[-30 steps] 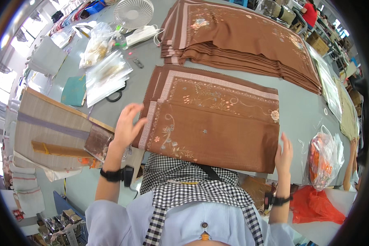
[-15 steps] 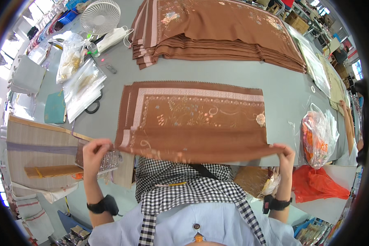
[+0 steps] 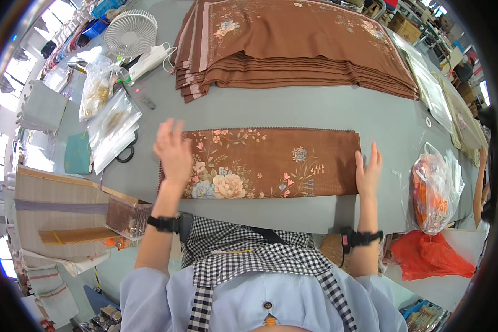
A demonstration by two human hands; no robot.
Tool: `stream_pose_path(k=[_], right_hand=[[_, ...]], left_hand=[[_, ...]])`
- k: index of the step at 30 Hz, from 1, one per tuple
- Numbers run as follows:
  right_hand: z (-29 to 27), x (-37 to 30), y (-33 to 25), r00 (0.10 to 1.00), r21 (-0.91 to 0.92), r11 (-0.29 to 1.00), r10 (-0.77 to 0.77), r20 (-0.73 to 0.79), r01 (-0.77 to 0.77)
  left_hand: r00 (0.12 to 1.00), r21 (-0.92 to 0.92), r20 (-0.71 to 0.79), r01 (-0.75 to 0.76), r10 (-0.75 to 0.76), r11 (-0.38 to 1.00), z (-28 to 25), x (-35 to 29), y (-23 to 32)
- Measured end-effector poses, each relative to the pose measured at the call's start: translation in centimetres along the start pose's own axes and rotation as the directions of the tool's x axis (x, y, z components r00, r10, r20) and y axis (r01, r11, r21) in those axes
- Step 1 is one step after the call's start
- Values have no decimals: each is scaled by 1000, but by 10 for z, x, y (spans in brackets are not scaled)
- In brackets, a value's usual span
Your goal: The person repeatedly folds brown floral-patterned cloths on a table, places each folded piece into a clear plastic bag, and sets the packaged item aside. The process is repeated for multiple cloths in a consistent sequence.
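A brown floral scarf (image 3: 271, 166) lies folded into a long strip across the table in front of me, its zigzag edge along the far side. Over its left end is my left hand (image 3: 173, 155), fingers spread and slightly blurred; whether it touches the cloth I cannot tell. My right hand (image 3: 367, 170) stands on edge against the scarf's right end, thumb apart from the straight fingers. Neither hand grips anything. Farther back rests a thick stack of similar brown scarves (image 3: 293, 41) with pink-patterned borders.
Far left are a white fan (image 3: 131, 33), clear plastic bags (image 3: 115, 123), black scissors (image 3: 126, 154) and a teal pouch (image 3: 78, 153). At right sit a clear bag with orange contents (image 3: 430, 191), a red plastic bag (image 3: 434, 257) and a white ring (image 3: 428, 122).
The scarf's near half has been folded away from me, making a narrower strip. Both hands have let go of its near corners and moved forward, the left one also inward.
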State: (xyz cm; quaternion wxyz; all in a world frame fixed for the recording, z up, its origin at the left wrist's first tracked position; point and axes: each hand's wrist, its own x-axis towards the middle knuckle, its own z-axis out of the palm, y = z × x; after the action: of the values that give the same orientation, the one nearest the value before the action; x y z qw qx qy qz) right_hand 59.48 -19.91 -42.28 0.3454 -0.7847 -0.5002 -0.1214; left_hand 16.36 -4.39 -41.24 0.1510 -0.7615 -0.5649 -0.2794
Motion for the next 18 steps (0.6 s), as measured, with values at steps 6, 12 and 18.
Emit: stream_pose_path(k=[6,12,18], right_hand=[[-39,-9,-27,653,464,487,356,669,-740],[-16,10,-118,897,778,515,-40,440,-359],[24,-48,-182,627,676,714,-444,640,-184]], left_hand=[[457,-777,318,-376,830,505,-29,-73,162],[694,-689,195,-407,693,600,-25,-65,139],[875,-358,398,425,-276,831,-57,-43,-26]])
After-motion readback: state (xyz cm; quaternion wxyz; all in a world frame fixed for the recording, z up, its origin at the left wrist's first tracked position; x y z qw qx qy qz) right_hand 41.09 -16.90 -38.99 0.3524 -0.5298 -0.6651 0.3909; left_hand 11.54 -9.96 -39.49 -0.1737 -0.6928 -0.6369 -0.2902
